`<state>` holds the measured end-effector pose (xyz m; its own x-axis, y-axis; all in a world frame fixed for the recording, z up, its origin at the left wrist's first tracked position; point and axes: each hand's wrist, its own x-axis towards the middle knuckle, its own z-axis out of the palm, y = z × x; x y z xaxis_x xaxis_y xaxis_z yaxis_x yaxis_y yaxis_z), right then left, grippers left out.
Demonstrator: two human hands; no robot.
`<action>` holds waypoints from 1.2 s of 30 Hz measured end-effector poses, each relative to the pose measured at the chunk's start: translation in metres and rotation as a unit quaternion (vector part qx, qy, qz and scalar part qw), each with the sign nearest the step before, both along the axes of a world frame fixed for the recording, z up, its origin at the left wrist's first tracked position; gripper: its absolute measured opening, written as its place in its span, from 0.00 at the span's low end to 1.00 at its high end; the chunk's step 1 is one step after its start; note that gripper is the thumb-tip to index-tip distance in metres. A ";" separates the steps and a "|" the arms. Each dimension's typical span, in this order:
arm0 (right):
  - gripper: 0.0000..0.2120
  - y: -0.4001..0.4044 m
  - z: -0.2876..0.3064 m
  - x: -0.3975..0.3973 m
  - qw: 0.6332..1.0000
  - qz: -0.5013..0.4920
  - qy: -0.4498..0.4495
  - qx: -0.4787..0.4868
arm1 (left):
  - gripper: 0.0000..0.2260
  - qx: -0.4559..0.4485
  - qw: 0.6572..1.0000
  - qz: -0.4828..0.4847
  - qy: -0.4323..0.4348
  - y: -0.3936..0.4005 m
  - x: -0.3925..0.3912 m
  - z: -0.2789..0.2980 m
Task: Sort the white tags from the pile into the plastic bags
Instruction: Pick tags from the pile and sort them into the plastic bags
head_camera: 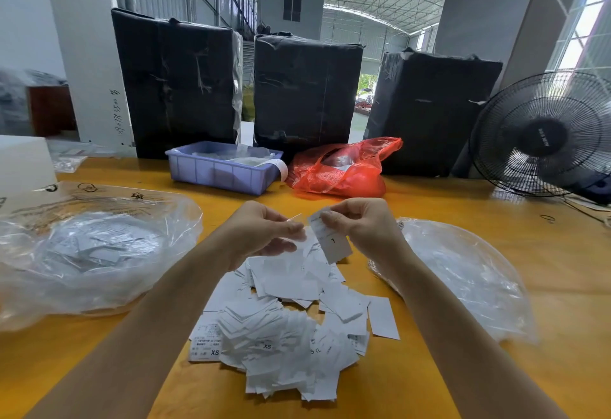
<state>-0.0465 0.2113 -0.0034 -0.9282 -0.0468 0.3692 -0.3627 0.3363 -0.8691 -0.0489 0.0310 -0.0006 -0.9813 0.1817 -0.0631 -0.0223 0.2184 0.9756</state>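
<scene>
Closest to the camera is the pile of white tags (281,326), a loose heap on the yellow surface (463,207) right between the person's forearms, some showing XS print. Both hands are up just past the far edge of the pile. The right hand (367,227) pinches a single tag (332,241) by its top corner so it hangs down with the printed size facing the person, I'd guess so it can be read before picking a bag. The left hand (264,230) has its grip clenched on another thin white tag (295,217), seen edge on, so I can't read it.

The clear bag on the left (99,253) lies open near the left arm with tags already inside, and the clear bag on the right (463,273) sits just beside the right arm, looks like it holds some too. One bag per side makes sense, each hand drops without crossing over.

Far side: a blue bin (224,170), a red bag (344,167), three black wrapped boxes (304,88) and a fan (542,134). Plenty of pile left, so early to mid sorting I reckon.
</scene>
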 end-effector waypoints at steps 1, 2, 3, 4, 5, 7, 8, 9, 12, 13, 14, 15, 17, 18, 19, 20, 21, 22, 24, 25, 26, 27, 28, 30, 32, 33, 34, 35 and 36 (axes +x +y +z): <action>0.05 0.001 0.000 0.000 0.999 -0.002 -0.019 -0.047 | 0.06 0.000 1.000 0.000 0.002 0.000 0.000 0.000; 0.04 0.002 0.001 0.000 0.996 -0.008 -0.040 -0.084 | 0.06 0.000 1.000 0.000 0.003 0.000 0.000 0.000; 0.04 0.004 0.003 0.001 0.993 -0.016 -0.059 -0.104 | 0.06 -0.001 1.000 0.002 0.004 0.000 0.000 0.000; 0.06 0.005 0.005 0.001 0.990 -0.019 -0.081 -0.116 | 0.05 -0.003 1.000 0.004 0.005 0.000 0.000 0.001; 0.11 0.007 0.007 0.002 0.986 -0.012 -0.102 -0.130 | 0.05 -0.003 1.000 0.006 0.005 0.001 0.000 0.001; 0.20 0.009 0.010 0.003 0.975 0.022 -0.129 -0.179 | 0.05 -0.005 1.000 0.009 0.005 0.001 0.000 0.001; 0.23 0.009 0.011 0.003 0.970 0.038 -0.132 -0.200 | 0.05 -0.006 1.000 0.009 0.006 0.000 0.000 0.001; 0.24 0.008 0.012 0.004 0.968 0.046 -0.127 -0.210 | 0.06 -0.008 1.000 0.010 0.007 0.000 0.000 0.000; 0.16 0.004 0.012 0.005 0.976 0.050 -0.099 -0.188 | 0.06 -0.012 1.000 0.011 0.007 0.001 -0.001 0.000; 0.12 0.003 0.011 0.005 0.979 0.051 -0.093 -0.176 | 0.06 -0.012 1.000 0.012 0.006 0.001 -0.001 0.001; 0.09 0.002 0.011 0.005 0.981 0.049 -0.088 -0.165 | 0.06 -0.011 1.000 0.013 0.005 0.001 -0.001 0.001; 0.08 0.002 0.010 0.005 0.984 0.042 -0.082 -0.153 | 0.06 -0.010 1.000 0.013 0.004 0.001 -0.001 0.002; 0.05 0.003 0.009 0.005 0.990 0.023 -0.065 -0.123 | 0.07 -0.007 1.000 0.013 0.004 0.001 -0.001 0.002; 0.04 0.003 0.009 0.005 0.992 0.014 -0.058 -0.112 | 0.07 -0.006 1.000 0.013 0.004 0.001 -0.001 0.002; 0.04 0.003 0.009 0.005 0.993 0.008 -0.054 -0.105 | 0.07 -0.006 1.000 0.015 0.004 0.001 -0.001 0.002; 0.03 0.003 0.008 0.005 0.994 0.005 -0.050 -0.099 | 0.07 -0.006 1.000 0.018 0.003 0.000 0.000 0.002; 0.03 0.003 0.008 0.005 0.994 0.003 -0.047 -0.094 | 0.07 -0.004 1.000 0.019 0.002 0.000 0.000 0.002; 0.03 0.002 0.008 0.005 0.995 0.002 -0.045 -0.088 | 0.07 -0.003 1.000 0.020 0.002 0.000 0.000 0.003; 0.03 0.002 0.009 0.006 0.996 0.005 -0.046 -0.077 | 0.07 0.002 1.000 0.022 0.003 0.001 0.000 0.003; 0.03 0.001 0.009 0.006 0.996 0.008 -0.047 -0.074 | 0.07 0.005 1.000 0.024 0.004 0.001 0.000 0.004; 0.03 0.000 0.009 0.006 0.996 0.010 -0.044 -0.074 | 0.07 0.007 1.000 0.027 0.006 0.001 0.001 0.004; 0.03 0.000 0.009 0.007 0.996 0.010 -0.039 -0.081 | 0.08 0.008 0.999 0.030 0.008 0.001 0.001 0.004; 0.03 -0.001 0.009 0.007 0.995 0.005 -0.029 -0.094 | 0.08 0.008 0.999 0.033 0.010 0.001 0.001 0.003; 0.03 0.000 0.010 0.007 0.993 -0.004 -0.010 -0.117 | 0.08 0.004 0.999 0.038 0.011 0.001 0.001 0.003; 0.03 0.000 0.011 0.008 0.993 -0.003 -0.007 -0.116 | 0.09 0.003 0.999 0.039 0.011 0.001 0.001 0.003; 0.03 0.000 0.011 0.008 0.994 0.002 -0.011 -0.107 | 0.09 0.002 0.999 0.039 0.011 0.001 0.001 0.003; 0.03 -0.001 0.011 0.009 0.995 0.008 -0.016 -0.096 | 0.09 0.003 0.999 0.039 0.012 0.002 0.001 0.003; 0.03 -0.003 0.010 0.009 0.996 0.013 -0.022 -0.083 | 0.09 0.005 0.999 0.039 0.012 0.002 0.002 0.004; 0.04 -0.004 0.010 0.009 0.997 0.015 -0.025 -0.071 | 0.08 0.007 0.999 0.039 0.012 0.002 0.002 0.004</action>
